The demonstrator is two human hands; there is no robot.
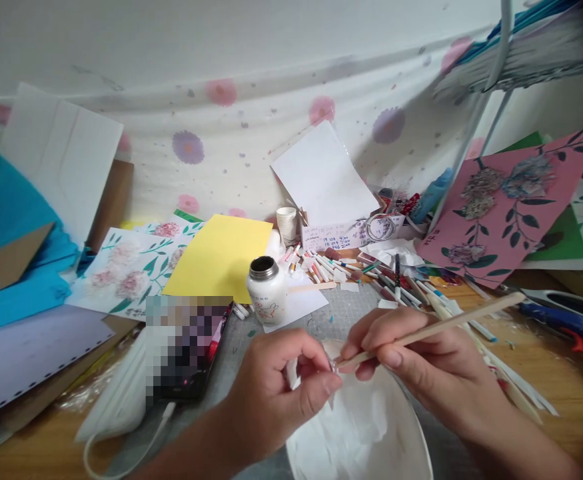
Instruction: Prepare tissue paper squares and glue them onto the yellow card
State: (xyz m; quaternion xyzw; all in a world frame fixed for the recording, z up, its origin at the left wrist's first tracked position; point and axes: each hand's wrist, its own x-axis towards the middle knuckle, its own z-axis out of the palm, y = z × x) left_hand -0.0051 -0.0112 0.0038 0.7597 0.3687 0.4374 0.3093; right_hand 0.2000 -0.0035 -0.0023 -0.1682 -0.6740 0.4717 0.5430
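Observation:
My left hand point(284, 387) is pinched shut on a small scrap of white paper point(294, 373), held over a white round bowl point(424, 443) that has crumpled white paper in it. My right hand point(421, 363) grips a thin wooden stick point(451, 323) like a pencil. The stick's tip meets the paper scrap at my left fingertips. Its far end points up and to the right.
A white glue bottle point(267, 290) stands behind my hands, beside a phone point(196, 357) on a cable. Further back lie yellow paper point(221, 257), several markers point(371, 273), a white box point(341, 233) and a paper cup point(286, 225). Pink flower artwork point(506, 207) leans at right; a blue glue gun point(566, 323) lies below it.

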